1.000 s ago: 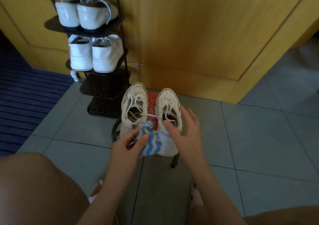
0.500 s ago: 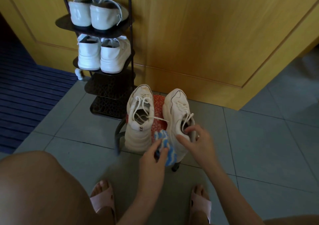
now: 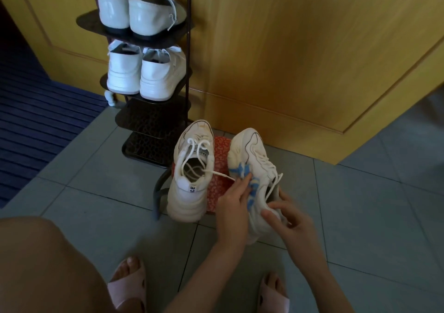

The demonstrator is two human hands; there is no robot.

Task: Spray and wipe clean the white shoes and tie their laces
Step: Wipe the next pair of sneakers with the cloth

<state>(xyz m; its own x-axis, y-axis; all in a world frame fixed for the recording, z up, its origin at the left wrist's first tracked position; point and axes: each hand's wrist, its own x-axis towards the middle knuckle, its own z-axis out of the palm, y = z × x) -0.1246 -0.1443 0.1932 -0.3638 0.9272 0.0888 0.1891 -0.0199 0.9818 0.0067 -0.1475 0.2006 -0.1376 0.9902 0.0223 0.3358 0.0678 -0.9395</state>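
White with blue stripes, our cloth (image 3: 243, 171) is bunched in the curled fingers of our left hand (image 3: 231, 199), which presses it against the inner side of the right-hand shoe (image 3: 252, 149). Our right hand (image 3: 286, 219) grips that shoe at the heel, thumb across the back and fingers curled round the far side of the opening, so we judge it tipped rather than flat on the red stool (image 3: 219, 159). The shoe's long axis runs away from us, heel at our hands and toe toward the wooden door (image 3: 312, 60). Any wiping stroke, we reckon, should travel along that line from heel to toe, with the left hand doing the rubbing and the right only steadying. The left-hand shoe (image 3: 192, 168) sits just beside it on the stool, parallel, nearer our left hand, and its loose lace (image 3: 218, 174) trails across the seat toward the cloth. Both shoes look untied, and we see no spray bottle
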